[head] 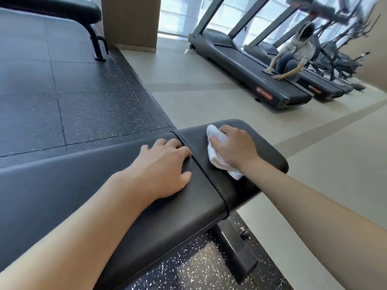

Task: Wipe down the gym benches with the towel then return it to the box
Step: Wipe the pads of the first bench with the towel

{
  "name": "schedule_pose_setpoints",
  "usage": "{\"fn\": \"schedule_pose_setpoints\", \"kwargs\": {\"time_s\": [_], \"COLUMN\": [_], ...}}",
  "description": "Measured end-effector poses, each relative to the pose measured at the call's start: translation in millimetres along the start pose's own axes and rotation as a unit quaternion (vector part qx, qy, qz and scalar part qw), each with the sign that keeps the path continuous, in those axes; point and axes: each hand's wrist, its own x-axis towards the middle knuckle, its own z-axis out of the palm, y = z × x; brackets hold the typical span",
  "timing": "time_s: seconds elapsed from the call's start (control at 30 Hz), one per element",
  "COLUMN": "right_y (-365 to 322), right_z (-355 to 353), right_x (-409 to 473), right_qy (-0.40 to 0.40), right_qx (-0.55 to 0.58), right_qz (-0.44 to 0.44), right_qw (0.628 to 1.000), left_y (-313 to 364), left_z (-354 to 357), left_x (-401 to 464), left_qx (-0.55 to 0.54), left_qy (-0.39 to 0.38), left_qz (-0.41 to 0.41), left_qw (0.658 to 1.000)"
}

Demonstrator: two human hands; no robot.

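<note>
Two treadmills point(249, 65) beyond bench point(146, 206).

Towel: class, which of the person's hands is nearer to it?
Right. The right hand grips the towel on the bench; the left hand rests flat beside it, across the seam.

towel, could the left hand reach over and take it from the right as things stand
Probably yes: the left hand rests flat on the bench beside the towel that the right hand grips, nothing lying between them.
</note>
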Motion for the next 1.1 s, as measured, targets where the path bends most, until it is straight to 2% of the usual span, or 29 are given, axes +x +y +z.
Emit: {"fn": "schedule_pose_setpoints", "kwargs": {"time_s": [0.13, 0.2, 0.37, 0.5, 0.73, 0.87, 0.97, 1.1], "right_y": [-20.1, -5.9, 11.6, -12.9, -64.9, -40.6, -4.7, 47.3], "right_z": [7.7, -1.2, 8.6, 28.4, 32.2, 8.5, -6.8, -20.2], "right_x": [-21.4, -2.6, 86.6, 102.0, 19.5, -9.3, -22.9, -11.8], "right_qy": [-0.05, -0.074, -0.022, -0.033, -0.033, -0.069, -0.074, -0.051], "right_qx": [0.024, 0.03, -0.036, -0.072, 0.053, 0.078, 0.061, 0.05], "right_qz": [-0.114, -0.106, 0.019, 0.012, -0.087, -0.093, -0.092, -0.049], "right_qw": [0.992, 0.991, 0.999, 0.997, 0.994, 0.99, 0.991, 0.996], "left_y": [5.2, 7.3, 9.2, 9.4, 10.6, 5.6, -24.3, -75.5], "left_z": [0.4, 0.3, 0.4, -0.7, -3.2, 6.1, 7.9, -4.9], "left_x": [-5.6, -6.7, -4.8, -0.5, -5.5, -21.6, -48.7, -78.2], "left_qx": [0.031, 0.036, 0.044, 0.043, 0.033, 0.033, 0.007, -0.017], "left_qy": [-0.031, -0.037, -0.037, -0.027, -0.02, -0.018, -0.011, 0.053], "left_qz": [-0.015, -0.018, -0.02, -0.019, -0.015, 0.014, 0.047, 0.049], "left_qw": [0.999, 0.999, 0.998, 0.999, 0.999, 0.999, 0.999, 0.997]}}
